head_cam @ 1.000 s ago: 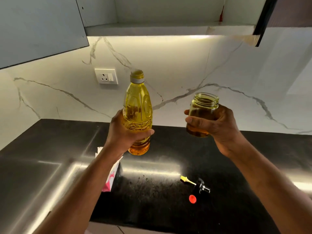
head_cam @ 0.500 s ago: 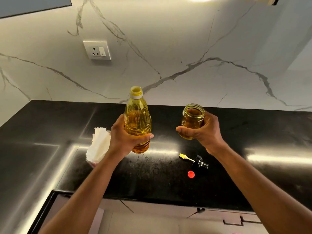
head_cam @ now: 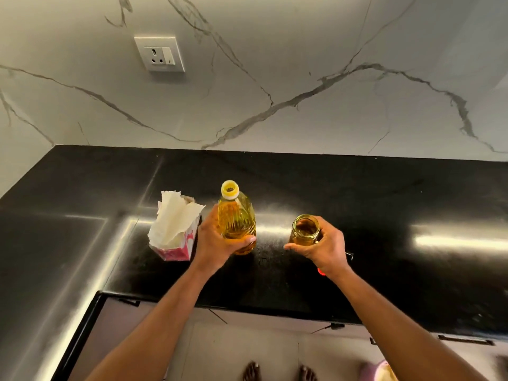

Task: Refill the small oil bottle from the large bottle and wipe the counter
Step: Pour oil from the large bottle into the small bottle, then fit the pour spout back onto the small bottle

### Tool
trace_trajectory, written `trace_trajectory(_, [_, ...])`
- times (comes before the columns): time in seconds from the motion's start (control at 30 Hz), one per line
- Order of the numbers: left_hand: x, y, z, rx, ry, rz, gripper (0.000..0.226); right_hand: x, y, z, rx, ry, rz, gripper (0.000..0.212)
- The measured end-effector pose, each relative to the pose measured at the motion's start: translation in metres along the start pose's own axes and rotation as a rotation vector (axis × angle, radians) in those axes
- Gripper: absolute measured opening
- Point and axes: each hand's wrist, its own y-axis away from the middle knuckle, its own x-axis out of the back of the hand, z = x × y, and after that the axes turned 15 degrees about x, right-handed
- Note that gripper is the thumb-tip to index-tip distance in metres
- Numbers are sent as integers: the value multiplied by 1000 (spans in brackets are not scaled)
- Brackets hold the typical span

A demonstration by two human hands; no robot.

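Now your left hand (head_cam: pixel 213 244) is wrapped around the large oil bottle (head_cam: pixel 237 215), upright and uncapped above the black counter (head_cam: pixel 384 202). Your right hand (head_cam: pixel 321 247) grips the open small jar (head_cam: pixel 304 230) beside it, with the tissue box (head_cam: pixel 176 232) just left of the bottle.

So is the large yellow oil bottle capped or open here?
Open. The large yellow plastic oil bottle stands upright in the left hand, its mouth showing uncapped.
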Motion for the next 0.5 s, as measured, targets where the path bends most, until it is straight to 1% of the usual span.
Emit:
trace_trajectory(0.13, [-6,-2,-12,24,18,-32,81,-13,8,15,-28,26,-37,79])
trace_trajectory(0.3, [-14,-2,-23,50,56,-38,89,-19,14,25,-55,43,-21,76])
trace_trajectory(0.5, [-22,0,-37,93,56,-28,85,-22,19,40,-92,28,-20,77])
